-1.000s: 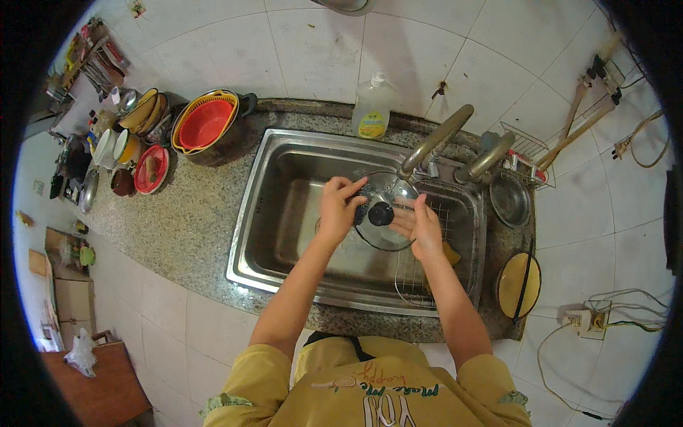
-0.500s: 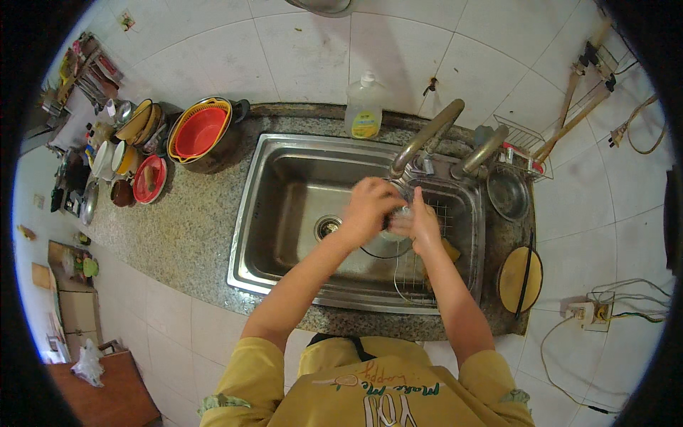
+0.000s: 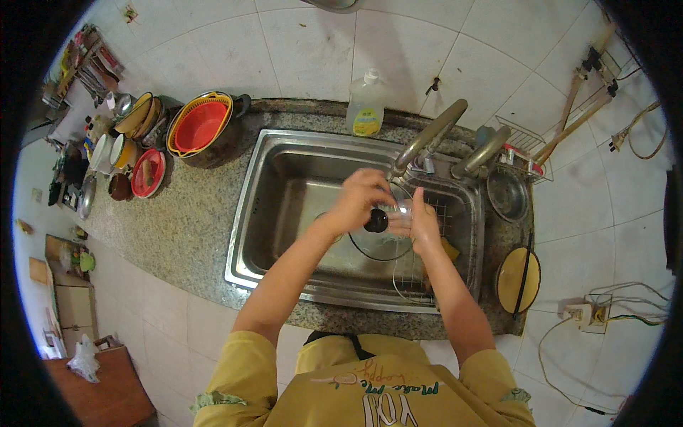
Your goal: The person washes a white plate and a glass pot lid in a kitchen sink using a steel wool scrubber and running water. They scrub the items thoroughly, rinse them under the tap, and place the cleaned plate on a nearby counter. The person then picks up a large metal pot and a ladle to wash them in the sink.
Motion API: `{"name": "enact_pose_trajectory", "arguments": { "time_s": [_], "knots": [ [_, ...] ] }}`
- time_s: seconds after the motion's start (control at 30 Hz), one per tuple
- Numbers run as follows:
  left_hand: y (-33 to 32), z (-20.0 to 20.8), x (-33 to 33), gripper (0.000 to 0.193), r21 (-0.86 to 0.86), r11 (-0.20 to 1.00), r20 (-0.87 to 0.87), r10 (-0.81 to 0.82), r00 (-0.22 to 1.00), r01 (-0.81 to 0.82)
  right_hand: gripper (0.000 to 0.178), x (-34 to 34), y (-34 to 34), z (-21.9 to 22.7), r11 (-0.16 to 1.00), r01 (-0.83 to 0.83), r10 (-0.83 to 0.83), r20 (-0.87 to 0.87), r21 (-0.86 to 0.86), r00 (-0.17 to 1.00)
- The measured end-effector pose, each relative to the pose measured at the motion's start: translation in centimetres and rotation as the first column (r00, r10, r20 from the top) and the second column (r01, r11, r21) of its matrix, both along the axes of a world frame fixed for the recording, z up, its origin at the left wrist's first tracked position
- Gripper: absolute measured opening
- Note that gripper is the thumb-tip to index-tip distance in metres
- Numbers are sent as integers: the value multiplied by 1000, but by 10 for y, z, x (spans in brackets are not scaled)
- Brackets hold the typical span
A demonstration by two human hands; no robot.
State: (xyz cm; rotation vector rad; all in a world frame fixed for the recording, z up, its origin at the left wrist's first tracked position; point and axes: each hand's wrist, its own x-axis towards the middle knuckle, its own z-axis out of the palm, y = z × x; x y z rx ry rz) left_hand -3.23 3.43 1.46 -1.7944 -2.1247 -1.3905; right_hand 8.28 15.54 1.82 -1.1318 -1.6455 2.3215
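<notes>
A round clear glass pot lid [image 3: 376, 245] with a black knob is held over the sink [image 3: 284, 213], a little below the faucet [image 3: 427, 139]. My right hand [image 3: 425, 226] grips its right side, the thumb pointing up and the fingers showing through the glass. Across the upper left of the lid, my left hand [image 3: 356, 203] has its fingers bent against it near the knob; the thumb is hidden. A wire rack [image 3: 445, 213] lies in the right part of the sink, with a yellow piece [image 3: 449, 249] partly hidden by my right wrist.
Behind the sink stands a clear soap bottle [image 3: 366, 107]. A pot with red and yellow baskets [image 3: 203, 128] and a red plate [image 3: 148, 173] are on the left counter. On the right are a metal bowl [image 3: 508, 193], a round board [image 3: 517, 285] and a second pipe [image 3: 484, 153].
The lid's black knob has shifted left and shows more fully. My left hand has moved slightly left and up along the lid. My right hand has stayed nearly in place.
</notes>
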Motion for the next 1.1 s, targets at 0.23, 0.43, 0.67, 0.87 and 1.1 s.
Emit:
{"name": "enact_pose_trajectory", "arguments": {
  "time_s": [0.23, 0.43, 0.67, 0.87, 1.1],
  "knots": [
    [4, 7, 15, 42, 37, 998, -85, 56, 995, -53, 69, -5, -4, -2, 999, 21, -20, -29, 50, 999],
    [-8, -11, 1, 38, -53, 906, 189, 421, 887, -419, 67, 0, -3, 13, 998, -35, 40, -105, 45, 994],
    [3, 4, 14, 34, 83, 979, 30, 184, 982, -186, 66, -4, -1, 5, 991, -49, 55, -42, 127, 998],
    [-7, 0, 3, 30, -43, 936, 100, 353, 930, -350, 65, -4, 1, 9, 993, -52, 63, -109, 103, 992],
    [11, 2, -10, 29, -51, 978, 13, 201, 979, -200, 64, -4, 7, 12, 996, -39, 47, -87, 83, 995]
  ]
}}
